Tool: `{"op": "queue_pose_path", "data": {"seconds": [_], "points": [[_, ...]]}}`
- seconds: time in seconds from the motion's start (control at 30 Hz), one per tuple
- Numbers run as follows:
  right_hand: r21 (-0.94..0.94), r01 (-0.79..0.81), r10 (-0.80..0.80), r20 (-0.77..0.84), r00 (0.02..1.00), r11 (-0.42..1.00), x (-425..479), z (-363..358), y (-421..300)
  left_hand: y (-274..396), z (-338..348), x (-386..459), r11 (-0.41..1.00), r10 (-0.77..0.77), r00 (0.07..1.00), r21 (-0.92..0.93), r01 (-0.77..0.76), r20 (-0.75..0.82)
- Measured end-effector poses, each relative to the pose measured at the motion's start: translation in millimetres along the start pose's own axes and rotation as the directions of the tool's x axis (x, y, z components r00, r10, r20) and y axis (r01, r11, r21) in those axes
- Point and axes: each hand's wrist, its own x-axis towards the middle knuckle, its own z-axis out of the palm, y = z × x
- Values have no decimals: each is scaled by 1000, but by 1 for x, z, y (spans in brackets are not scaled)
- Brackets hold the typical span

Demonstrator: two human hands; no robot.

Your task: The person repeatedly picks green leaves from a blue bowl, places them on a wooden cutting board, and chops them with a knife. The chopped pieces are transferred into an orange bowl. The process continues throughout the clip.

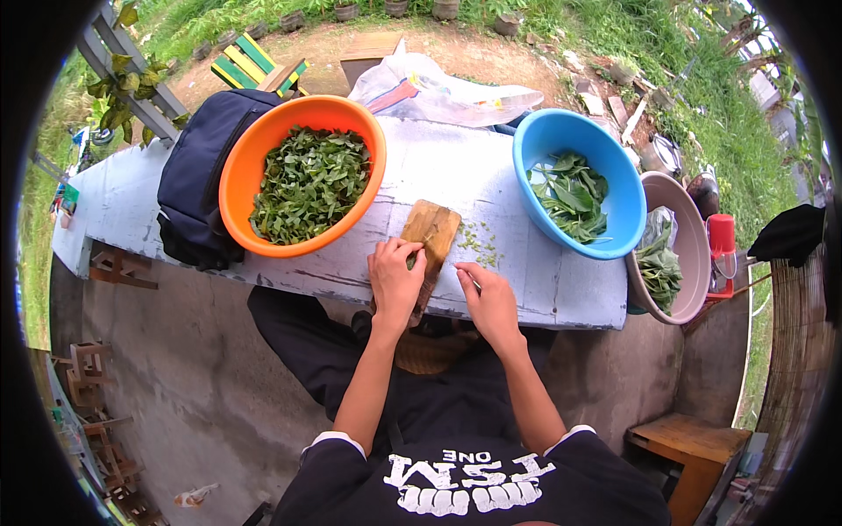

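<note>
My left hand (pixel 396 279) rests over a wooden cutting board (pixel 431 227), its fingers bent around a little greenery (pixel 411 262), mostly hidden by the hand. To the right of the board, my right hand (pixel 490 299) is curled around a slim tool, probably a knife; the fingers cover nearly all of it. Small chopped green pieces (pixel 480 243) lie scattered on the table between the board and the blue basin. An orange basin (pixel 230 191) at the left holds a heap of cut green leaves (pixel 312 184). Fewer, larger leaves (pixel 573 194) lie in the blue basin (pixel 621 204) at the right.
A dark blue backpack (pixel 197 164) stands on the white-painted table (pixel 454 158) left of the orange basin. Plastic bags (pixel 441 89) lie at the far edge. Beyond the table's right end sits a greyish basin (pixel 694 256) with leafy stems, near a red-topped container (pixel 722 237).
</note>
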Motion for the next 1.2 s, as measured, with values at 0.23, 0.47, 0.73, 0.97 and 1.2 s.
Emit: {"op": "queue_pose_path", "data": {"seconds": [0.23,0.47,0.73,0.97,1.2], "points": [[6,-5,5,13,1000,1000,0,4,1,2,2,-1,1000,24,999,5,-24,-42],[-20,-1,1,-10,1000,1000,-1,7,-4,-2,5,-2,999,47,996,-2,-48,-76],[-19,14,-15,-41,999,1000,0,8,2,-3,6,-2,999,43,996,7,-43,-75],[-45,5,-5,-11,1000,999,2,4,-5,-1,4,-3,999,47,996,11,-46,-77],[-67,7,-7,4,1000,998,7,7,-6,-3,5,-3,999,47,998,18,-46,-53]]}}
